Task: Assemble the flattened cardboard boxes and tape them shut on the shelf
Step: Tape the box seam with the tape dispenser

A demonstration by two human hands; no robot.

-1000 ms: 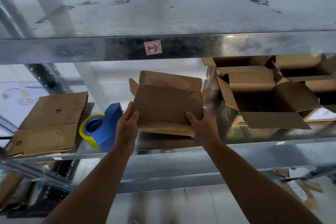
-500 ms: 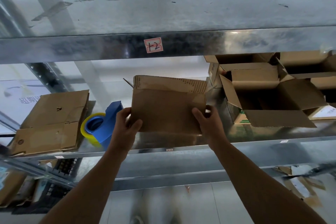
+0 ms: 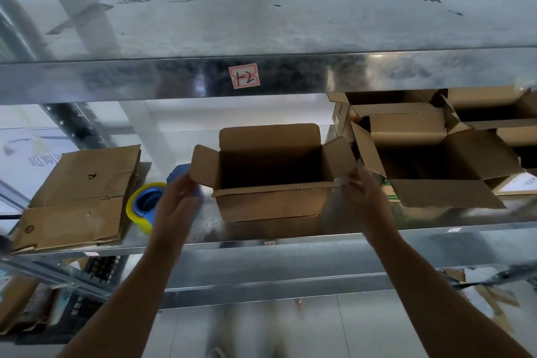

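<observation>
The box (image 3: 273, 203) stands opened up on the middle shelf (image 3: 436, 238), close to its front lip, with its top flaps splayed outward and its inside too dark for me to see how the bottom is closed. My left hand (image 3: 174, 200) is at the left flap (image 3: 205, 164), fingers fairly straight and gripping nothing, the tips at the flap's lower edge. My right hand (image 3: 360, 197) is at the box's right front corner under the right flap (image 3: 338, 158), but it is smeared with motion, so I cannot tell whether it pinches the card or only rests against it. The main risk I see is the box racking back toward flat. With neither hand plainly clamped on a wall, and nothing here telling me the bottom is fixed, a sideways nudge on one flap could shear it over. Because it sits so near the lip, a pull toward me could also tip it off the shelf. The tape dispenser (image 3: 145, 203) lies just beside my left wrist, and a careless sweep would knock it into the flattened cardboard (image 3: 84, 192) or off the front. On the right, the flap stands near the open boxes (image 3: 436, 160), so folding it inward carelessly may snag a neighbouring flap and drag that box along.
</observation>
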